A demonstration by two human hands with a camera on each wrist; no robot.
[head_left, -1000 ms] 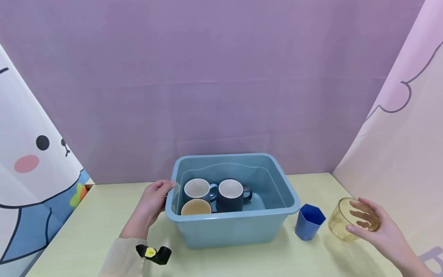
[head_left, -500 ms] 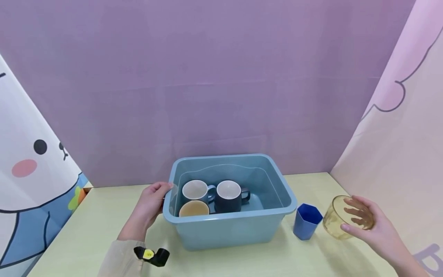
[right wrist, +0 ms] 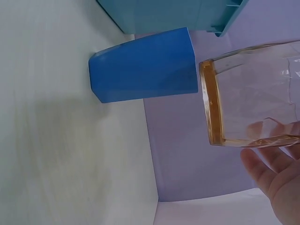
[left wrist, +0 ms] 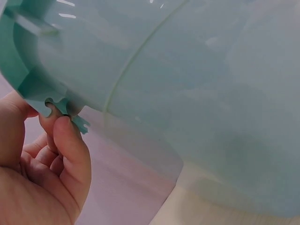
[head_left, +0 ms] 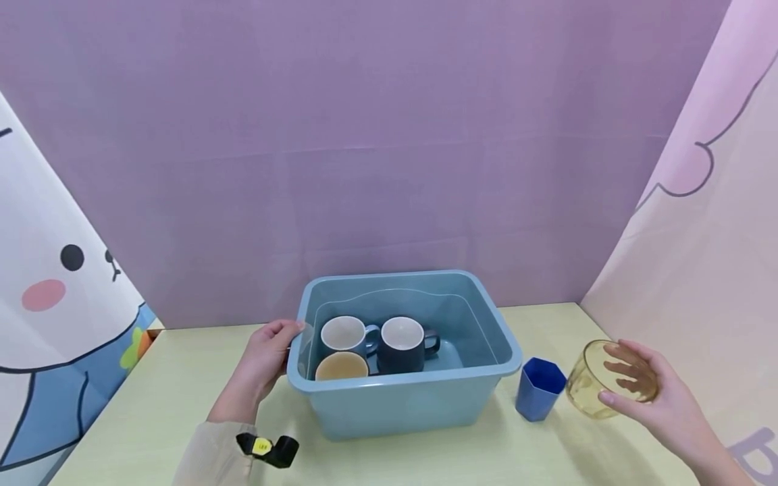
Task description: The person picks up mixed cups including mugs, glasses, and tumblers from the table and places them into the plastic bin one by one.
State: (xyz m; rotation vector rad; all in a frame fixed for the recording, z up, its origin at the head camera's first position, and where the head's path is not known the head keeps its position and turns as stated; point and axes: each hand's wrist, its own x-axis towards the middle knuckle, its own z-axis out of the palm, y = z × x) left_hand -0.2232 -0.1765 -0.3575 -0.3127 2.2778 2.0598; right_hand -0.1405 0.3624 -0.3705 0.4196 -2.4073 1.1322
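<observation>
My left hand (head_left: 264,361) grips the left end of a blue plastic tub (head_left: 413,401), fingertips curled under its rim in the left wrist view. Inside, toward the left, stand a blue mug with white inside (head_left: 344,334), a dark navy mug (head_left: 401,347) and a tan-lined cup (head_left: 342,366). An amber see-through glass (head_left: 592,388) is held by my right hand (head_left: 662,398), thumb at the near side and fingers round the back. The right wrist view shows the glass (right wrist: 253,101) raised off the table, its base level with the top of a dark blue hexagonal cup (right wrist: 145,68).
The hexagonal cup stands on the pale table (head_left: 152,405) just right of the tub. A purple cloth (head_left: 389,148) hangs behind the table, with printed cloths (head_left: 711,270) at both sides. A black wrist camera (head_left: 276,450) is strapped at the left sleeve.
The glass in my right hand has shifted slightly left, closer to the hexagonal cup, and a little up. The view has turned a little. My left hand keeps its grip on the tub.
</observation>
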